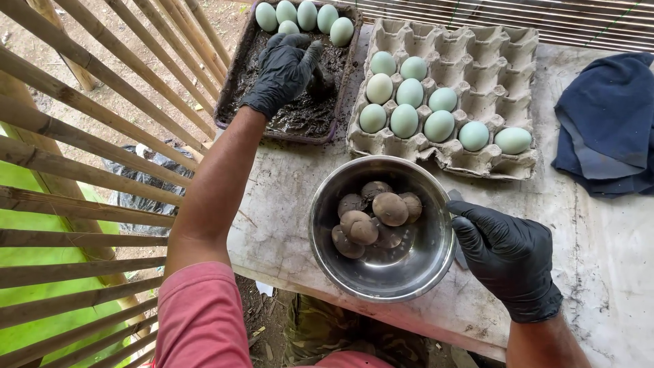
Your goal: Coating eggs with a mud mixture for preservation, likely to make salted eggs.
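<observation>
The left hand (285, 71), in a black glove, reaches into the dark tray (231, 88) of wet mud at 11 o'clock, its fingers curled around a mud-covered egg (319, 80) pressed into the mud. Clean pale green eggs (303, 15) lie along the tray's far end. The right hand (507, 255), also gloved, grips the rim of the steel bowl (340, 262) at the counter's (599, 252) near edge; coated eggs (375, 217) sit inside. A cardboard carton (490, 61) at 12 o'clock holds more green eggs, and a dark blue cloth (606, 116) lies at 2 o'clock.
</observation>
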